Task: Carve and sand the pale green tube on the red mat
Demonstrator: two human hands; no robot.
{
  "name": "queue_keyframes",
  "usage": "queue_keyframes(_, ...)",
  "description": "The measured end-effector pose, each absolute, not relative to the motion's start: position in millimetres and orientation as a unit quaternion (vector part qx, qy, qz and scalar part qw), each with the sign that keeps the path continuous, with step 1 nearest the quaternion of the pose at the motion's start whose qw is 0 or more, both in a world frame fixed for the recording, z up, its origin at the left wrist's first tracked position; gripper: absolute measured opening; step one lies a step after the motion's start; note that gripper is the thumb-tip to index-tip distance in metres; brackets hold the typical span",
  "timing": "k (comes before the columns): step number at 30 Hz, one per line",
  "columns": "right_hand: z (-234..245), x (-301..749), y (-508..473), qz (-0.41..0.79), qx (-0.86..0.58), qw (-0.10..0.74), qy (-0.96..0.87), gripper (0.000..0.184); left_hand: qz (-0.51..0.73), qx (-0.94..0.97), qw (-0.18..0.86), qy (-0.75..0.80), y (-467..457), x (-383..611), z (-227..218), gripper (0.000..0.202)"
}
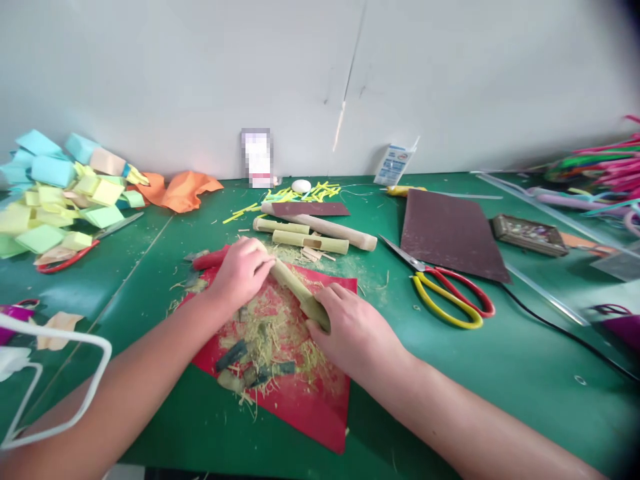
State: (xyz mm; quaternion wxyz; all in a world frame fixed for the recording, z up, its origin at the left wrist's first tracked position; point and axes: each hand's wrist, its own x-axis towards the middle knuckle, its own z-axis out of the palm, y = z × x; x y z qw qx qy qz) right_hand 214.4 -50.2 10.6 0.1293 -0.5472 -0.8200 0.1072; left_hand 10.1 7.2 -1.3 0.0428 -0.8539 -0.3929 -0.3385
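Head view: a bamboo tube is held over a red sheet strewn with shavings; its far end is clasped by the left hand, its near end by the right hand; surface work seems in hand; a steady two-ended grip is probably called for next.

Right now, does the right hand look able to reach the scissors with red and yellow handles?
Probably yes: nothing seems to stand between the right hand and the scissors, though it would likely have to release the bamboo piece first.
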Motion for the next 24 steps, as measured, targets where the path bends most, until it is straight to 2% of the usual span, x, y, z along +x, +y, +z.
queue_keyframes(12, 15.3, 213.6, -51.4, 0.124, -0.546, 0.121, -0.819, 0.013, -0.316, -0.872, 0.014, -0.373, 2.9, 14.4, -2.4, 0.015)
queue_keyframes(24, 14.9, 213.7, -51.5, 0.1, -0.546, 0.122, -0.823, 0.01, -0.32, -0.846, 0.048, -0.424, 11.3, 6.7, -4.0, 0.017)
